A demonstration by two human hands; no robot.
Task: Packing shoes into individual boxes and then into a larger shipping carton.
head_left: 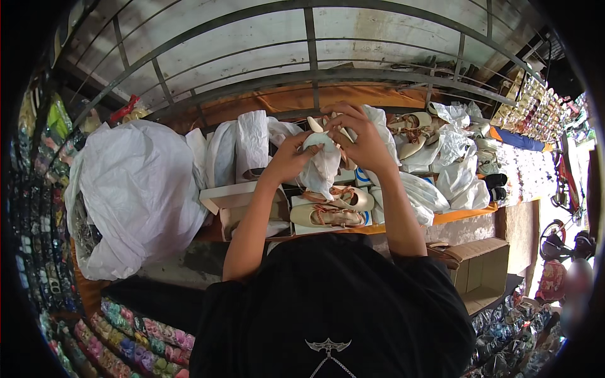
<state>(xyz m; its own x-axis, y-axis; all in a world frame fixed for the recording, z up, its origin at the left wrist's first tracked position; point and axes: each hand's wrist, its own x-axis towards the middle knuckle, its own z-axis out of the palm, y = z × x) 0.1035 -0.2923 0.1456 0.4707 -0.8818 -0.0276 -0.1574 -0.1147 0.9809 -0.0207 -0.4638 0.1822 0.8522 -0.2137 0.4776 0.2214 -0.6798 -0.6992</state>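
Note:
My left hand (297, 156) pinches a bunched piece of white wrapping paper (321, 172) that hangs down over the shoe boxes. Beside it my right hand (352, 132) holds a cream shoe (315, 124), partly hidden by the fingers and the paper. Below the hands, a pair of cream shoes with brown laces (331, 212) lies in a white shoe box. To the left of that pair stands an open shoe box (236, 196) with some paper in it. Another cream pair (412, 134) lies to the right of my right hand.
A large white sack (142, 189) bulges at the left. Crumpled white paper and plastic (456, 141) cover shoes at the right. Metal bars (312, 47) run across the far side. An open cardboard carton (479, 274) is at the lower right, near packed footwear (510, 335). Colourful packed footwear (137, 340) lines the lower left.

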